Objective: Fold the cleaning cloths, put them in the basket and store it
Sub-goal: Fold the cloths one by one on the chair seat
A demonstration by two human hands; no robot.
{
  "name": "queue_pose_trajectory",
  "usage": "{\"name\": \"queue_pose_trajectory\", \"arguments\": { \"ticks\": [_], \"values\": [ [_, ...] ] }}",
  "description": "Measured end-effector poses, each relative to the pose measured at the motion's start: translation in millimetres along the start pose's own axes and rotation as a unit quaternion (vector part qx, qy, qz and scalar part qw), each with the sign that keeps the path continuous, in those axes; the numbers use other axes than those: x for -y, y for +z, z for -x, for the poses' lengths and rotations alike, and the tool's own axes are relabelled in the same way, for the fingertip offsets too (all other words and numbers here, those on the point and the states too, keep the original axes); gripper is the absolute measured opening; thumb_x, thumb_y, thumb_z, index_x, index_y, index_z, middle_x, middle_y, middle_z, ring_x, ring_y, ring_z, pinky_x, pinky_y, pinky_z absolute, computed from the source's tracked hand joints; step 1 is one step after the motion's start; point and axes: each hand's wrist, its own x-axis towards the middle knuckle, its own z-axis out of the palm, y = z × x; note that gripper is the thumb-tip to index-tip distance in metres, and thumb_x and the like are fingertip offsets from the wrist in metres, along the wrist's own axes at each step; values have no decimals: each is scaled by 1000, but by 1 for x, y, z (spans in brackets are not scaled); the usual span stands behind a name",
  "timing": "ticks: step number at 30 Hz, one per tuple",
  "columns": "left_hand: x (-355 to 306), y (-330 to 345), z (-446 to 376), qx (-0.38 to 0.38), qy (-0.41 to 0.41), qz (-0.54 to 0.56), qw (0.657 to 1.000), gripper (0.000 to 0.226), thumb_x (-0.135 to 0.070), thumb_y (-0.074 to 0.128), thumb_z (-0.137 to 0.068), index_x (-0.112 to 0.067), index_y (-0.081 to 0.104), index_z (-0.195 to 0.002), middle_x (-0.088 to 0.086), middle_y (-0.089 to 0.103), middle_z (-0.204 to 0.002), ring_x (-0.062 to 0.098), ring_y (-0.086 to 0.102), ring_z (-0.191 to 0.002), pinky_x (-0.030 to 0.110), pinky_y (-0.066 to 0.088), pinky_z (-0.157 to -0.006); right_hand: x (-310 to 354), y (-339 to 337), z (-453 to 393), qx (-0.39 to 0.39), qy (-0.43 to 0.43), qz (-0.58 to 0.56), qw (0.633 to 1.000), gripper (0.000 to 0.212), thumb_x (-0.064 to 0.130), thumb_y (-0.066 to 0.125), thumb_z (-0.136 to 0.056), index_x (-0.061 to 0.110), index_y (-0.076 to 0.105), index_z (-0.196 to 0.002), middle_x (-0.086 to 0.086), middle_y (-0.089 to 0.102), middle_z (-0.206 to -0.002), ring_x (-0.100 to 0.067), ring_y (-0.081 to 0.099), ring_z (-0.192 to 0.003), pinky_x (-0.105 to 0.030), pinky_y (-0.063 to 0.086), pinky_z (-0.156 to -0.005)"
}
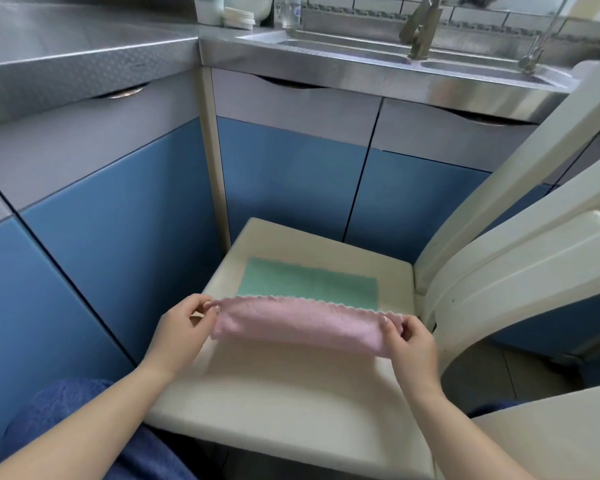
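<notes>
A pink cleaning cloth [298, 323] with a scalloped edge hangs stretched between my two hands above a cream chair seat [274, 393]. My left hand [184, 327] pinches its left end and my right hand [409, 341] pinches its right end. The cloth looks folded into a long narrow strip. A green cleaning cloth [309, 284] lies flat on the seat just beyond the pink one, folded into a rectangle. No basket is in view.
The chair's cream backrest [520, 258] rises on the right. Blue and grey cabinet doors [291, 178] stand close behind and to the left. A steel counter with a sink [378, 53] and tap runs above. My knee in blue fabric [84, 410] is at lower left.
</notes>
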Motion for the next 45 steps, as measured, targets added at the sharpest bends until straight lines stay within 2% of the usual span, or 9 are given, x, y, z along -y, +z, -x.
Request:
{"name": "queue_pose_trajectory", "arguments": {
  "ticks": [5, 13, 16, 20, 24, 28, 35, 40, 45],
  "values": [
    [4, -1, 5, 47, -26, 14, 998, 12, -22, 52, -94, -24, 61, -86, 3, 56, -56, 13, 51, -41, 22, 46, -42, -4, -3, 2, 28, 15, 24, 999, 11, 30, 61, -89, 23, 62, -80, 6, 66, -74, -12, 60, -71, -29, 43, -61],
    [10, 12, 3, 92, -71, -11, 993, 15, -23, 57, -91, -18, 65, -80, -1, 61, -66, 10, 51, -60, 24, 42, -58, -12, 0, -1, 94, 72, 104, 988, 29, 24, 54, -91, -1, 55, -77, -19, 56, -68, -21, 45, -64, -31, 30, -57],
    [14, 17, 3, 106, -86, -37, 990, 21, -27, 55, -92, -14, 62, -77, -9, 48, -50, 5, 41, -47, 23, 36, -52, -11, 3, 0, 103, 85, 138, 981, 27, 17, 51, -87, 11, 36, -65, -6, 34, -61, -18, 29, -60, -32, 20, -55],
    [14, 20, 0, 97, -66, -95, 988, 15, -27, 53, -90, -22, 59, -77, -9, 46, -47, 5, 35, -44, 24, 30, -49, -12, 5, -1, 96, 79, 153, 980, 27, 15, 51, -85, 14, 33, -66, -5, 32, -61, -19, 26, -61, -34, 17, -54],
    [16, 22, -3, 77, -63, -124, 987, 12, -27, 53, -90, -29, 57, -79, -5, 50, -55, 7, 39, -48, 24, 33, -49, -17, 6, -4, 84, 81, 166, 979, 29, 22, 46, -93, 11, 39, -67, -2, 41, -59, -19, 34, -59, -33, 24, -52],
    [19, 26, -2, 69, -58, -194, 977, 9, -32, 50, -90, -31, 56, -83, -6, 49, -53, 10, 43, -47, 25, 35, -48, -16, 7, -11, 100, 93, 195, 971, 20, 30, 50, -94, 13, 58, -85, 2, 60, -76, -21, 54, -75, -27, 34, -56],
    [16, 29, -7, 64, -53, -254, 964, 14, -37, 44, -92, -31, 56, -89, -7, 55, -58, 11, 53, -55, 24, 36, -49, -19, 10, -25, 115, 107, 238, 958, 22, 36, 56, -90, 15, 57, -88, 3, 59, -73, -21, 56, -71, -29, 37, -57],
    [12, 30, -7, 82, -62, -250, 963, 19, -33, 46, -91, -27, 55, -107, -12, 61, -86, 8, 57, -74, 27, 48, -63, -16, 13, -22, 100, 107, 242, 959, 25, 38, 57, -88, 14, 54, -92, -1, 63, -78, -24, 59, -75, -31, 43, -64],
    [6, 23, 2, 72, 22, -300, 951, 48, -16, 48, -90, -23, 45, -137, 2, 39, -133, 20, 45, -116, 33, 41, -96, -9, 13, -1, 46, -9, 245, 968, 32, 31, 59, -89, 15, 53, -116, -4, 60, -107, -24, 58, -95, -37, 47, -79]
  ]
}}
